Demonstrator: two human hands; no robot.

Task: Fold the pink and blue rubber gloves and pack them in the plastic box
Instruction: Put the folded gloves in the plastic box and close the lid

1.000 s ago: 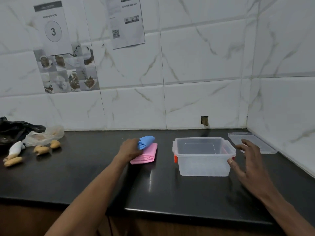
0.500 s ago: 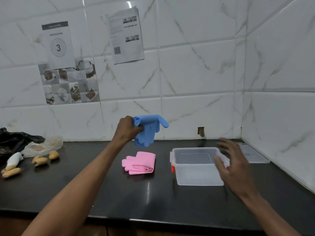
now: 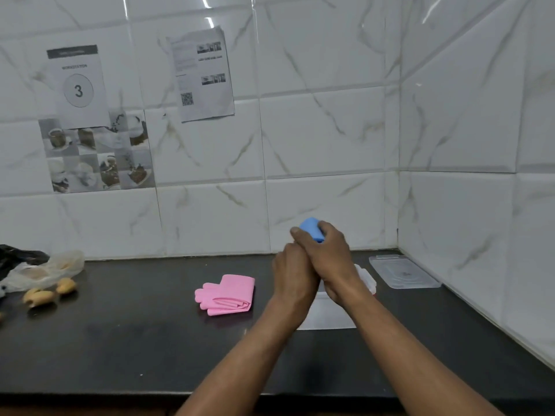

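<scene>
Head view: my left hand [image 3: 295,276] and right hand [image 3: 329,256] clasp the bunched blue glove [image 3: 312,229] above the box [image 3: 330,310]; pink glove [image 3: 228,294] fingers point left

both hands [image 3: 312,265] hide most of the plastic box [image 3: 327,313].

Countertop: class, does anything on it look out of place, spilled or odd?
Yes. At the left end of the countertop, a few tan lumps lie loose beside a crumpled plastic bag, as if spilled. The pink gloves lie neatly folded; the lid lies flat.
</scene>
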